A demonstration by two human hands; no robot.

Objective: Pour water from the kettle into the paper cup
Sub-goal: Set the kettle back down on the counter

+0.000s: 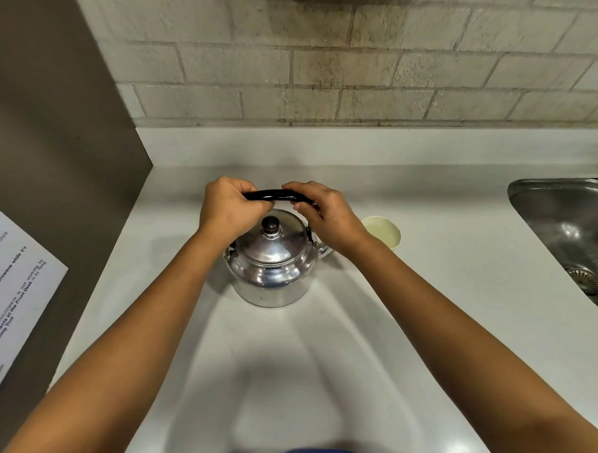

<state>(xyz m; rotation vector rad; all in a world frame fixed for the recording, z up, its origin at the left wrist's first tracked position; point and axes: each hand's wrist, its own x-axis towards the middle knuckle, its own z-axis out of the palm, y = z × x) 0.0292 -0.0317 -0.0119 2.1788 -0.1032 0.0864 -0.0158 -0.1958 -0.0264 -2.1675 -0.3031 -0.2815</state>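
A shiny metal kettle (272,263) with a dark-knobbed lid stands upright on the white counter (425,283). Its black arched handle (275,194) rises above the lid. My left hand (228,208) is closed around the handle's left end and my right hand (320,210) around its right end. The kettle's spout points right, mostly hidden behind my right wrist. Just past the spout stands a pale paper cup (384,231), partly covered by that wrist, with what looks like some liquid inside.
A steel sink (571,228) with a drain strainer is sunk into the counter at the right. A brown panel (54,147) carrying a printed notice (6,299) walls off the left side. A tiled wall (332,56) rises behind the counter.
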